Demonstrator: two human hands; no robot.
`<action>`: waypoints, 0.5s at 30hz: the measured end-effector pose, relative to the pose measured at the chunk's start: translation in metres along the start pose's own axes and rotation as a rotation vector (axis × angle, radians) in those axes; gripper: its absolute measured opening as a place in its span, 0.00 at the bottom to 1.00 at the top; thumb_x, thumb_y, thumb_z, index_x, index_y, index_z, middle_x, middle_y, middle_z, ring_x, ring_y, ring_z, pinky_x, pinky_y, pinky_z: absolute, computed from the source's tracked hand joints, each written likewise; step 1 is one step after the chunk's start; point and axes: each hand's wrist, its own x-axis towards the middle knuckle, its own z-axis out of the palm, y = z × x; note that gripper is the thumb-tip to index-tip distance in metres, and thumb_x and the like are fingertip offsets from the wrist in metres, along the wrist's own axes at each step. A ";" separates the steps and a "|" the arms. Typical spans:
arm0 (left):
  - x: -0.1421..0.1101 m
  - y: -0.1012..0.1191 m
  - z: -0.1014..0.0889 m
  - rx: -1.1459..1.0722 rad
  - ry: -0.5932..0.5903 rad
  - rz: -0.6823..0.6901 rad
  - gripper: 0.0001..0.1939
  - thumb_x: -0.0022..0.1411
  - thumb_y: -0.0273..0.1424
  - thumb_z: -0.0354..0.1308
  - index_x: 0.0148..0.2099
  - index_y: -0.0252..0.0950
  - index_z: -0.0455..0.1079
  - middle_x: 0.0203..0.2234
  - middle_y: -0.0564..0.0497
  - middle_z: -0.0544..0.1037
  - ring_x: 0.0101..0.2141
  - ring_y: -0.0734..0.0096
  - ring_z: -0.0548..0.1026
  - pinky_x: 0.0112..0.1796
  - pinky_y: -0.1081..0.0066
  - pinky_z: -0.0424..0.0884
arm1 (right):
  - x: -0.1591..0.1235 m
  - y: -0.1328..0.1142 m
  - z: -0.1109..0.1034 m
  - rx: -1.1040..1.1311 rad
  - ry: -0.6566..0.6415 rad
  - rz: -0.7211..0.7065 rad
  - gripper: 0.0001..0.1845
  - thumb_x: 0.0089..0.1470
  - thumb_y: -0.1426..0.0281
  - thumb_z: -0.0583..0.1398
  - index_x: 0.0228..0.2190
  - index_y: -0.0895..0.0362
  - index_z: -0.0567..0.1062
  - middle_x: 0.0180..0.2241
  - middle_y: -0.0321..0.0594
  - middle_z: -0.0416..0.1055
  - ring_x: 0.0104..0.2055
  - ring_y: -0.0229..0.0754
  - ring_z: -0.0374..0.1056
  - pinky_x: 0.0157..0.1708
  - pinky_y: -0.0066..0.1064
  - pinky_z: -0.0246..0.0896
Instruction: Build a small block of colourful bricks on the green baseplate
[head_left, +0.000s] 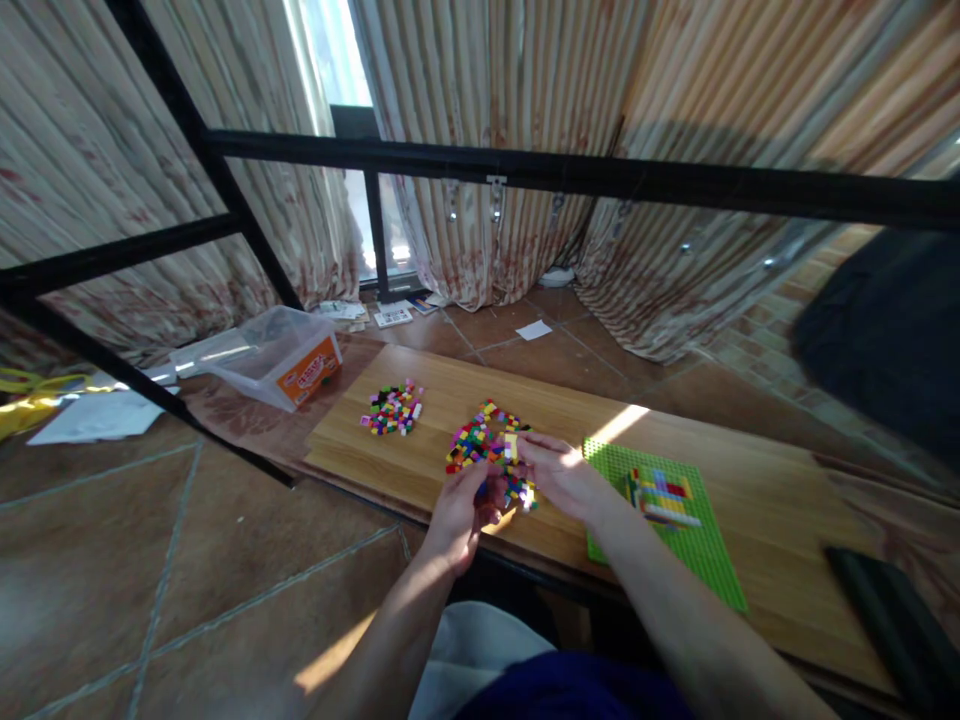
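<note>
Both of my hands are at a pile of small coloured toy bricks [480, 433] on a wooden board. My right hand [562, 475] reaches in from the right, its fingertips closed at a pale yellow and white brick [511, 446] above the pile. My left hand [456, 515] is at the pile's near side with its fingers curled inward; what they hold, if anything, is hidden. To the right, a green baseplate [705, 520] carries a low structure of coloured bricks [664, 495], partly behind my right forearm.
A smaller brick pile [394, 408] lies farther left on the wooden board [435, 380]. Beyond it stands a clear plastic box [274, 350] with an orange label. A black metal bar [525, 165] crosses ahead, before curtains. A dark flat object [892, 610] sits at the right.
</note>
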 end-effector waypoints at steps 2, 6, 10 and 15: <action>-0.001 0.003 0.012 0.007 -0.057 0.030 0.19 0.47 0.42 0.67 0.34 0.31 0.72 0.22 0.53 0.73 0.19 0.83 0.67 0.18 0.82 0.58 | -0.013 0.002 0.003 0.057 -0.025 -0.003 0.15 0.41 0.62 0.69 0.31 0.56 0.77 0.31 0.39 0.74 0.33 0.38 0.69 0.36 0.30 0.65; -0.004 0.001 0.028 0.117 -0.097 0.102 0.19 0.45 0.42 0.69 0.31 0.31 0.71 0.15 0.58 0.66 0.17 0.85 0.61 0.20 0.81 0.58 | -0.028 0.000 0.008 -0.063 -0.033 -0.091 0.11 0.47 0.60 0.64 0.30 0.54 0.77 0.34 0.40 0.74 0.35 0.40 0.69 0.36 0.31 0.65; -0.007 -0.004 0.034 0.209 -0.049 0.181 0.20 0.46 0.44 0.67 0.32 0.32 0.72 0.15 0.59 0.64 0.17 0.84 0.60 0.22 0.79 0.60 | -0.037 -0.002 0.009 -0.340 0.115 -0.235 0.13 0.51 0.60 0.59 0.31 0.56 0.78 0.31 0.40 0.74 0.33 0.41 0.68 0.32 0.30 0.64; -0.005 -0.012 0.033 0.349 -0.034 0.281 0.16 0.51 0.42 0.62 0.31 0.32 0.72 0.18 0.55 0.68 0.20 0.81 0.62 0.22 0.78 0.60 | -0.043 0.006 0.010 -0.355 0.230 -0.309 0.16 0.48 0.58 0.61 0.33 0.58 0.78 0.27 0.39 0.73 0.29 0.39 0.67 0.29 0.30 0.62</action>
